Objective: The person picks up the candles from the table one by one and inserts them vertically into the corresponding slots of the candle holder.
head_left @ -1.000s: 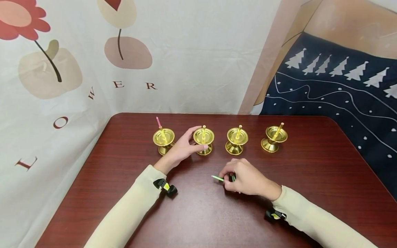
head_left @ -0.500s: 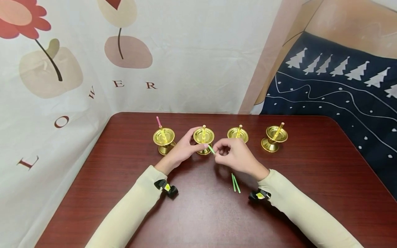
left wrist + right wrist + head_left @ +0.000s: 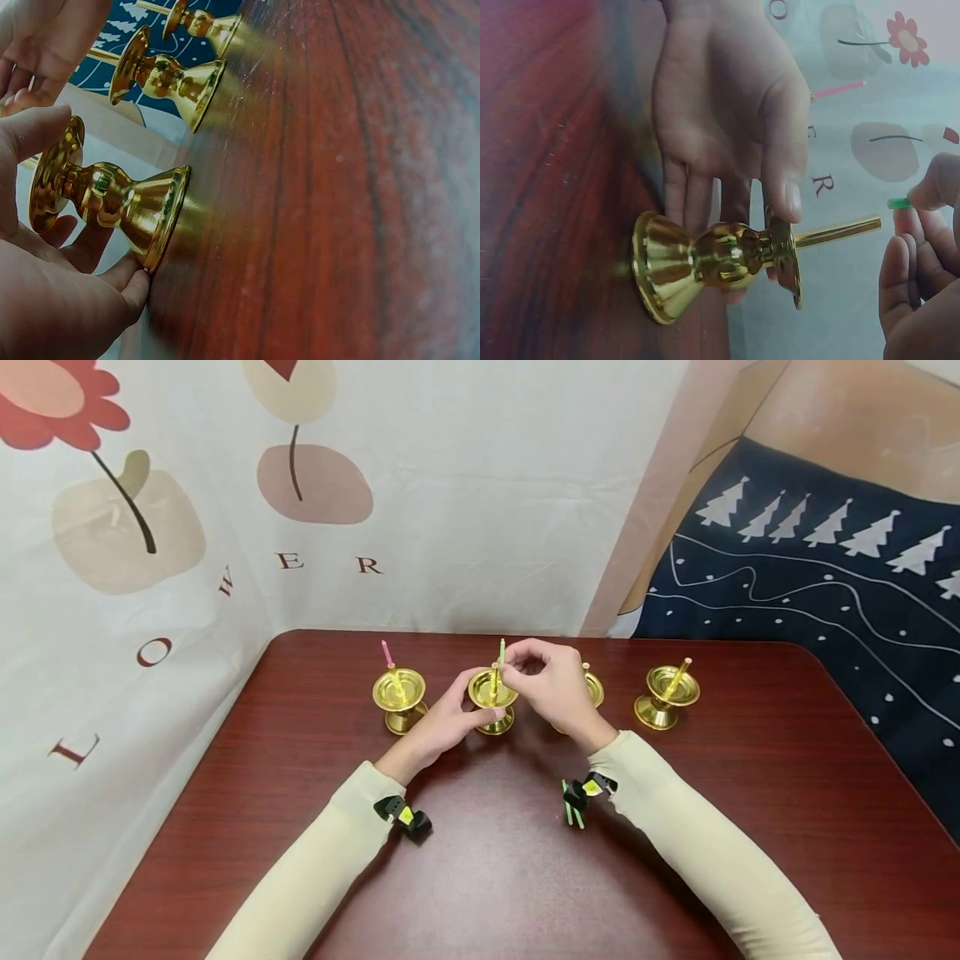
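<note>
My left hand (image 3: 442, 727) grips a brass candle holder (image 3: 483, 695), second from the left, with the thumb across its front and fingers behind. In the right wrist view that holder (image 3: 727, 255) shows a thin tube rising from its dish. Between thumb and fingertips, my right hand (image 3: 555, 685) pinches a small green candle (image 3: 502, 652) upright beside the tube's top. The right wrist view shows the green candle's lower end (image 3: 900, 203) apart from the tube. A pink candle (image 3: 387, 652) stands in the leftmost holder (image 3: 399, 691).
Partly behind my right hand is a third brass holder (image 3: 595, 690); a fourth (image 3: 672, 687) stands farther right. Green candles (image 3: 568, 812) lie on the dark red table (image 3: 480, 860) under my right wrist. A printed curtain (image 3: 480, 527) hangs behind the table's back edge.
My right hand has lifted the green candle off the table, carried it forward and left to the second holder, and turned it upright. My left hand keeps its grip there.
</note>
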A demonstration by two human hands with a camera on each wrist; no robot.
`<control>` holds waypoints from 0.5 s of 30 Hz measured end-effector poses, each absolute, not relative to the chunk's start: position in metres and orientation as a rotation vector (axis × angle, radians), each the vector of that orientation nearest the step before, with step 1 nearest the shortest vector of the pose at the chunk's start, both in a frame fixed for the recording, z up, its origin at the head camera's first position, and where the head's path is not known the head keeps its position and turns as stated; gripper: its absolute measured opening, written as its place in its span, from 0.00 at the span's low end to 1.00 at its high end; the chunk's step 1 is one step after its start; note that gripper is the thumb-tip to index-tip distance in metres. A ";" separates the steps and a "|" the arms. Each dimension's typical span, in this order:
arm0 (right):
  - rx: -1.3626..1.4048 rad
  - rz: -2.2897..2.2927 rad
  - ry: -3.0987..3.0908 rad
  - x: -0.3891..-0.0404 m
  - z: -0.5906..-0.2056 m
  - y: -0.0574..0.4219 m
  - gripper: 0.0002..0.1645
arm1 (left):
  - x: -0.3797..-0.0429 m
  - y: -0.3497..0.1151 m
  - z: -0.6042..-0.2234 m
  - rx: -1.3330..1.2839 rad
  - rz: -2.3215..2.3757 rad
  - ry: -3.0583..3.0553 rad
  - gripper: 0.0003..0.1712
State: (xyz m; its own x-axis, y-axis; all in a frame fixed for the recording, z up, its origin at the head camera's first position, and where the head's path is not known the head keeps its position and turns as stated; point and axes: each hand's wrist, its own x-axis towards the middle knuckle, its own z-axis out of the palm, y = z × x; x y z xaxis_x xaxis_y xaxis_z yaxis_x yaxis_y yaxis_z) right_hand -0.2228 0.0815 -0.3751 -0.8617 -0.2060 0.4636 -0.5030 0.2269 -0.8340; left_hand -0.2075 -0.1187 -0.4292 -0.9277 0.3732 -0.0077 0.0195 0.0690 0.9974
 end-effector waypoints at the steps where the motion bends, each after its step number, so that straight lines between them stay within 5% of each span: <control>1: 0.661 1.686 -2.236 -0.224 -0.374 0.080 0.06 | -0.208 -0.119 -0.429 0.398 1.942 2.079 0.41; 15: 0.649 1.705 -2.226 -0.235 -0.375 0.076 0.05 | -0.208 -0.120 -0.429 0.401 1.931 2.068 0.42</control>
State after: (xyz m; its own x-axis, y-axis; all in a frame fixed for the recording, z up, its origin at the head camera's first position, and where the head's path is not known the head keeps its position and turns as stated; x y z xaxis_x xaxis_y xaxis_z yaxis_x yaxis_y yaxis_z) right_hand -0.2355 0.0763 -0.3752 -0.8654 -0.1887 0.4641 -0.4972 0.2099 -0.8418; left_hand -0.2076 -0.1199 -0.4287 -0.9215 0.3879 -0.0167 0.0098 0.0664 0.9977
